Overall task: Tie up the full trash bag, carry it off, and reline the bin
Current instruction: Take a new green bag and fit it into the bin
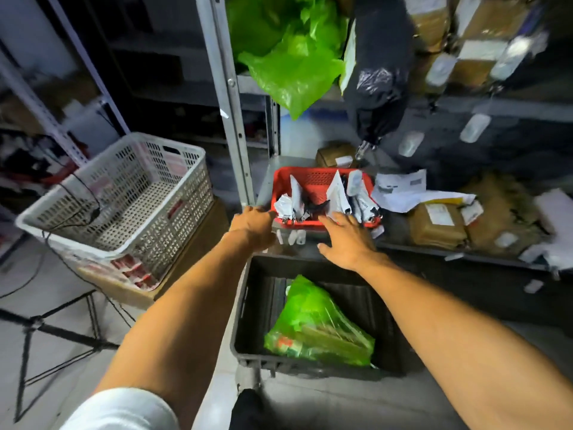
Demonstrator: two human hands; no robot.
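A black bin point(245, 324) stands on the floor below me with a green trash bag point(319, 327) lying inside, its neck drawn to a point. My left hand point(252, 226) reaches to the left front corner of a red basket point(322, 181) on the low shelf; whether it grips the rim I cannot tell. My right hand point(348, 240) hovers with fingers spread at the basket's front edge, holding nothing. More green plastic bags point(291, 57) hang from the upper shelf. A black bag point(379, 72) hangs beside them.
A white perforated crate point(124, 193) sits on cardboard boxes at the left. A metal shelf post point(229, 97) rises just behind my left hand. Brown parcels point(440, 225) and papers point(403, 190) crowd the shelf at the right. A black stand point(59, 330) occupies the left floor.
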